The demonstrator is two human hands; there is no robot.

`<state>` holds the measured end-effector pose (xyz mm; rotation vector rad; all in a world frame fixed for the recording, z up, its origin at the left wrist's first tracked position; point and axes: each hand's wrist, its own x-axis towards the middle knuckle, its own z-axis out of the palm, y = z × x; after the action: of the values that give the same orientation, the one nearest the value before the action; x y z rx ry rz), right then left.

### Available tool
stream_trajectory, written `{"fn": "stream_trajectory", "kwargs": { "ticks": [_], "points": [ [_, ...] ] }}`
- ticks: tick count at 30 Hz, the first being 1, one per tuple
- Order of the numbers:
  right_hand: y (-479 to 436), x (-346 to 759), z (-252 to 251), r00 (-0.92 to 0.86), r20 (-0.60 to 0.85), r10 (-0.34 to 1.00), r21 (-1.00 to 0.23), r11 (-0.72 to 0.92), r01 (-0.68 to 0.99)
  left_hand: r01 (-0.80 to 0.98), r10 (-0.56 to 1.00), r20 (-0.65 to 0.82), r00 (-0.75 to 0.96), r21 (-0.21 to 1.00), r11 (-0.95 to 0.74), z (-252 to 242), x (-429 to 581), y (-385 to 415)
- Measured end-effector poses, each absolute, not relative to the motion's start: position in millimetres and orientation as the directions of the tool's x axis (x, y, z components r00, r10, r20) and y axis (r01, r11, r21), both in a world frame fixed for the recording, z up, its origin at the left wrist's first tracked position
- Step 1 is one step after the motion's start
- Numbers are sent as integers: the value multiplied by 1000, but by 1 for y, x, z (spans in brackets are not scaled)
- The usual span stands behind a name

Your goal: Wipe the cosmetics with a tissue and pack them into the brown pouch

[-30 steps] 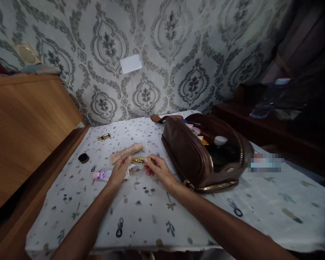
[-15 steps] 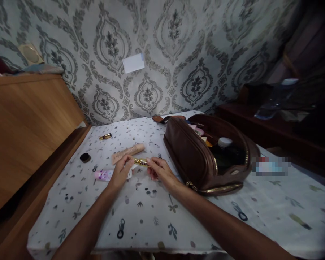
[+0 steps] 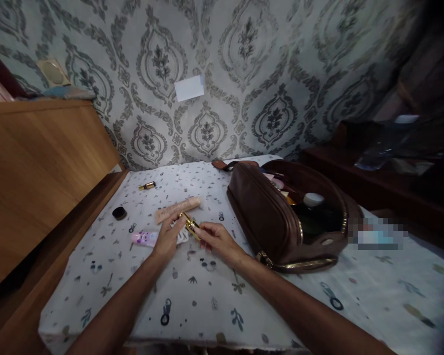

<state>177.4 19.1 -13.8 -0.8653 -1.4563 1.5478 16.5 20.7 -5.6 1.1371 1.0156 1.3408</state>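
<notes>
Between my two hands, above the cloth, is a shiny gold lipstick tube (image 3: 193, 226), slanting down to the right. My left hand (image 3: 168, 237) pinches its upper left end, where a small gold part shows by the thumb. The fingers of my right hand (image 3: 219, 240) close on its lower right end. Just beyond my left hand lies a beige squeeze tube (image 3: 177, 209). A pink and purple tube (image 3: 143, 238) is partly covered by that hand. Something white and ribbed (image 3: 182, 236) shows beneath the hands; its kind is unclear.
An unzipped brown leather bag (image 3: 264, 212) stands right, holding a white-capped container (image 3: 314, 199) and other items. A small gold and dark tube (image 3: 147, 186) and a round black lid or jar (image 3: 119, 213) lie left on the patterned cloth (image 3: 192, 305). A wooden cabinet (image 3: 48, 162) borders the left.
The gold lipstick tube has turned from nearly level to a slant, its right end lower. Both hands still hold it. The whole view has shifted slightly.
</notes>
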Motion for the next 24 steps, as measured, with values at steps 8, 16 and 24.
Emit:
{"fn": "stream_trajectory", "kwargs": {
  "ticks": [8,16,24],
  "points": [
    [17,177,-13,-460,-22,888,-950,-163,-268,-160,984,119,136,982,-97,-13,22,12],
    [15,176,-13,-552,-96,828,-962,-220,-163,210,952,279,-128,945,-249,1,12,15],
    [10,176,-10,-608,-62,792,-981,-162,-111,124,961,202,-191,976,-180,-7,14,18]
  ]
}}
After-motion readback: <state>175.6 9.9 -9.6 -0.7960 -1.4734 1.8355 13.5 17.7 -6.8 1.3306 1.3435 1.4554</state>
